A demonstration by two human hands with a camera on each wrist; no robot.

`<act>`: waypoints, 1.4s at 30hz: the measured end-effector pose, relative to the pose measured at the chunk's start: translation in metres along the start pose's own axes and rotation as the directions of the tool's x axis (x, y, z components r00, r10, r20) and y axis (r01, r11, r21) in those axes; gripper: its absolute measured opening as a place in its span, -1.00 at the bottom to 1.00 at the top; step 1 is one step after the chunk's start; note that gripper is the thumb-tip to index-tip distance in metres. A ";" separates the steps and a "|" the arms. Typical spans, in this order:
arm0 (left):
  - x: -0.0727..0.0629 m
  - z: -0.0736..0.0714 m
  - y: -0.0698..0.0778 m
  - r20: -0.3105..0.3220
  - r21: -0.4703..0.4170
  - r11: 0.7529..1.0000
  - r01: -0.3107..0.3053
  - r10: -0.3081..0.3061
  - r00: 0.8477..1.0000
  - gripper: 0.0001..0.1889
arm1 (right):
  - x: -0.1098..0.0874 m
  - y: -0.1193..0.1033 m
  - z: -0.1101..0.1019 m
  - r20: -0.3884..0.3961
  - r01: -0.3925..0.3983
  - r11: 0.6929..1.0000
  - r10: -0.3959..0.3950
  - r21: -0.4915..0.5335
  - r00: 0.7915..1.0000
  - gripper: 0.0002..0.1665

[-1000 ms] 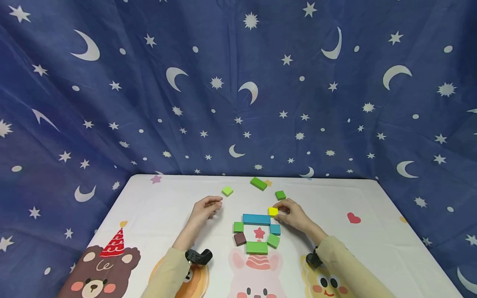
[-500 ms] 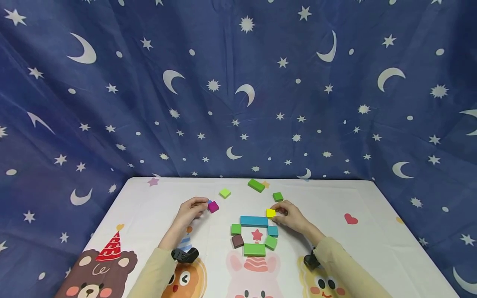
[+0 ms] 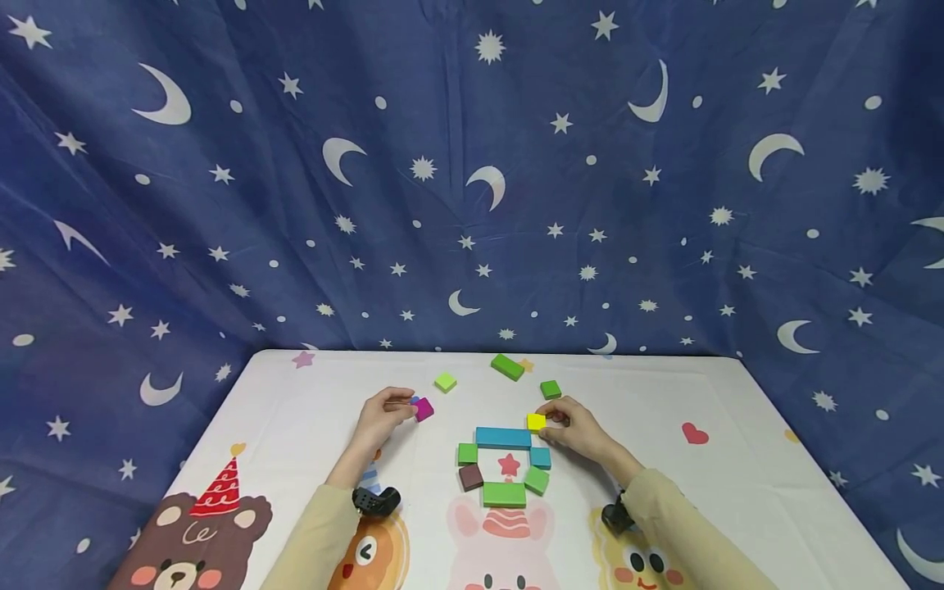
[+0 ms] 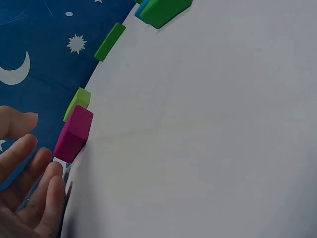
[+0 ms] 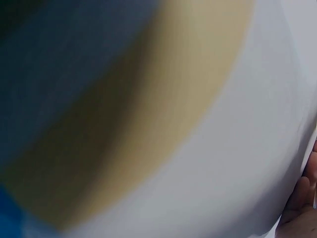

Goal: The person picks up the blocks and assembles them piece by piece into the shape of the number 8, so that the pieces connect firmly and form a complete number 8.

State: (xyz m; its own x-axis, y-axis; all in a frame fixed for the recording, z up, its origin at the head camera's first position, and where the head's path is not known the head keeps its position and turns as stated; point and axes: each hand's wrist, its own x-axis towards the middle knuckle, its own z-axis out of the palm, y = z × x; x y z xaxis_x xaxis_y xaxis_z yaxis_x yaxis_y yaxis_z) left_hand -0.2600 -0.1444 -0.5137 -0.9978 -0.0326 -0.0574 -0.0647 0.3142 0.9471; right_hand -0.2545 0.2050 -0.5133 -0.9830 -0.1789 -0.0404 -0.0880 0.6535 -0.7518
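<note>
Beside a magenta block (image 3: 424, 409) at the left, my left hand (image 3: 383, 416) holds its fingers loosely bent. In the left wrist view there is a gap between the thumb and fingers, with the magenta block (image 4: 74, 133) just beyond the fingertips. My right hand (image 3: 578, 428) pinches a yellow block (image 3: 535, 422) between thumb and fingers, at the far right corner of a ring of blocks. That ring has a long blue block (image 3: 503, 438) at the back and a long green block (image 3: 505, 495) in front. The right wrist view is mostly covered by the blurred sleeve (image 5: 188, 89).
Ring sides are a green block (image 3: 468, 454), a brown block (image 3: 470, 478), a small blue block (image 3: 540, 458) and a green block (image 3: 537, 480). Farther back lie a lime block (image 3: 446, 383), a long green block (image 3: 507, 367) and a small green block (image 3: 550, 389). A starry curtain (image 3: 413, 205) hangs behind.
My left hand has shifted left, and the magenta block, out of sight at first, now shows by its fingertips. The right hand keeps its pinch on the yellow block. The head view has shifted slightly.
</note>
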 end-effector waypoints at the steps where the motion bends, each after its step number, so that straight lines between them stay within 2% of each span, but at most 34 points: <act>1: 0.000 0.001 0.000 -0.002 0.001 1.000 0.000 0.000 1.000 -0.64 | 0.000 0.000 0.000 0.000 0.000 1.000 0.000 0.000 1.000 -0.67; 7: 0.001 0.009 -0.004 -0.013 -0.003 0.999 0.038 -0.038 0.999 -0.61 | 0.000 0.002 0.001 0.004 -0.018 1.000 0.018 0.003 1.000 -0.67; 10: 0.001 0.013 -0.005 -0.034 0.030 0.998 0.052 -0.051 0.998 -0.60 | 0.000 0.002 0.000 0.009 -0.009 1.000 0.009 0.005 1.000 -0.66; 16: -0.001 0.017 -0.005 -0.078 0.080 0.997 0.024 -0.018 0.997 -0.58 | 0.002 0.003 0.000 0.010 -0.009 1.000 0.009 0.006 1.000 -0.66; 23: -0.003 0.017 -0.004 -0.101 0.118 0.993 0.002 0.010 0.995 -0.58 | 0.003 0.004 0.000 0.009 -0.002 1.000 0.002 0.002 1.000 -0.66; 42: -0.002 0.018 -0.007 -0.119 0.125 0.992 -0.011 0.026 0.992 -0.62 | 0.002 0.005 0.001 0.014 -0.002 1.000 0.002 0.017 1.000 -0.67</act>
State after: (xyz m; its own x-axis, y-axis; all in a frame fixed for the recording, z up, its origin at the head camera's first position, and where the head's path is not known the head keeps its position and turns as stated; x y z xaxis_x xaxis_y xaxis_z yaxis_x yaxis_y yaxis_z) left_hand -0.2581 -0.1298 -0.5257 -0.9905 -0.1375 0.0055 -0.0548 0.4308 0.9008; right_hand -0.2572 0.2070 -0.5175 -0.9809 -0.1879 -0.0506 -0.0835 0.6413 -0.7627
